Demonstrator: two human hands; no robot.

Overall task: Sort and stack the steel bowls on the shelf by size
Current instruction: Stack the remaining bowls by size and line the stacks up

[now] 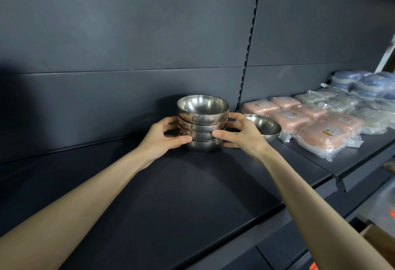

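Note:
A stack of several steel bowls stands upright on the dark shelf, near the back panel. My left hand grips the stack's left side, thumb across the lower bowls. My right hand grips the right side, thumb on the front and fingers behind. A single wider steel bowl sits on the shelf just right of the stack, partly hidden behind my right hand.
Pink packages in clear wrap and pale and blue wrapped packs fill the adjoining shelf to the right. A slotted upright divides the back panels. A cardboard box sits low at the right.

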